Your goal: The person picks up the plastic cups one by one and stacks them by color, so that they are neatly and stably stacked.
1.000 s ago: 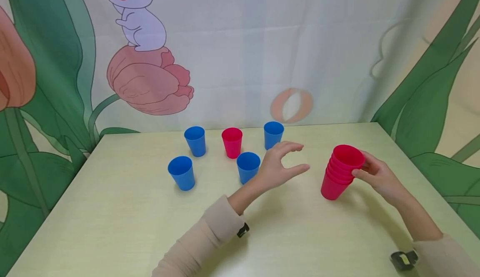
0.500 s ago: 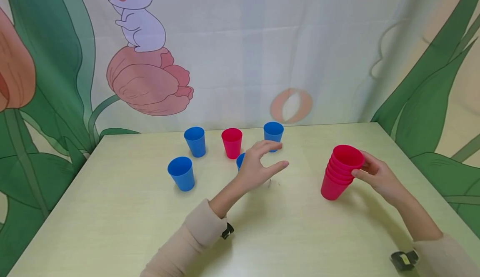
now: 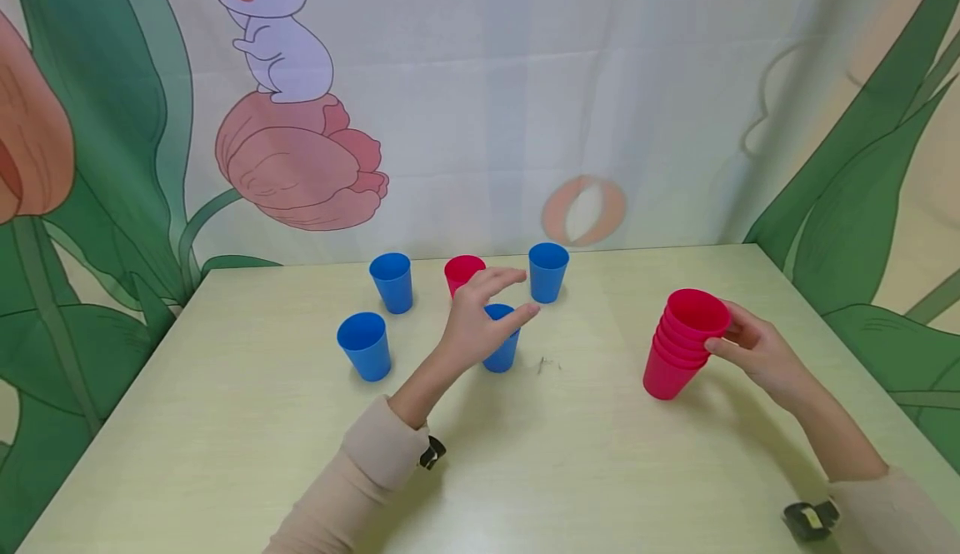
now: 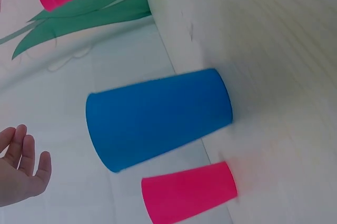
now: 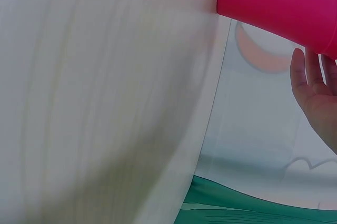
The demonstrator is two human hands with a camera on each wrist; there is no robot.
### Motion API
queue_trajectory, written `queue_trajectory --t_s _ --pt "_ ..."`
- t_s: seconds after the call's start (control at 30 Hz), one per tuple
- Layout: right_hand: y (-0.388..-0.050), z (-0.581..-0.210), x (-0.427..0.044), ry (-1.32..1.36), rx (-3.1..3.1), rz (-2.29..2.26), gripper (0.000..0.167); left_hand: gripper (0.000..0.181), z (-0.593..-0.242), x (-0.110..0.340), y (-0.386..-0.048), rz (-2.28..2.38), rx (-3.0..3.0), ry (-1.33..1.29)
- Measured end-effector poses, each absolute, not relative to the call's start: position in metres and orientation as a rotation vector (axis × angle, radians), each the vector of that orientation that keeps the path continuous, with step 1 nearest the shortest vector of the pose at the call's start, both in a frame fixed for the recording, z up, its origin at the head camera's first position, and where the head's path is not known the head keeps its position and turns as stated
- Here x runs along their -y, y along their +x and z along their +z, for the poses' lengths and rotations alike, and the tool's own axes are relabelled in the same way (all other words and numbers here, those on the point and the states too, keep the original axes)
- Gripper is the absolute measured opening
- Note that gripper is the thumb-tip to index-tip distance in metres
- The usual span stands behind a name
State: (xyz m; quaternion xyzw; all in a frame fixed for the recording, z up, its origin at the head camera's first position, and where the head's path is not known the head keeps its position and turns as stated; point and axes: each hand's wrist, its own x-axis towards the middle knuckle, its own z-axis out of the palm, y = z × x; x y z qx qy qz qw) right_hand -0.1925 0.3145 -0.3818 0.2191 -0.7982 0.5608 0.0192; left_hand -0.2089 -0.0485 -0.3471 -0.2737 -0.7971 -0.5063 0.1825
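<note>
On the right of the table, my right hand [image 3: 765, 358] grips a stack of nested red cups [image 3: 672, 362] near its top rims, thumb on the near side. The stack leans slightly; the right wrist view shows the fingers against the red cups [image 5: 274, 8]. My left hand [image 3: 480, 321] hovers with fingers spread and thumb apart, holding nothing. It partly covers a blue cup [image 3: 501, 356] just beyond it and a red cup [image 3: 462, 267] behind. In the left wrist view that blue cup [image 4: 158, 119] stands apart from the left fingers [image 4: 26, 155].
A blue cup [image 3: 549, 273] stands at the back, right of the left hand. To the left are another blue cup [image 3: 392, 284] at the back and one blue cup [image 3: 365, 347] nearer. A printed curtain [image 3: 450, 104] hangs behind the table [image 3: 225, 454].
My left hand has moved leftward from the space between the cups and the stack to over the middle blue cup. The right hand and its stack have stayed put.
</note>
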Motion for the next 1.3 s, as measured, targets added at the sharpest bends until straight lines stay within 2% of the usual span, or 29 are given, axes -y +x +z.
queue_trajectory --t_s 0.6,1.3 --pt "-0.192 -0.381 -0.315 0.651 2.500 1.713 0.042 0.056 -0.356 0.081 -0.236 -1.461 2.367 -0.363" --pt "-0.193 -0.380 -0.315 0.662 2.482 1.753 0.043 0.074 -0.377 0.086 -0.268 -1.402 2.428 -0.038"
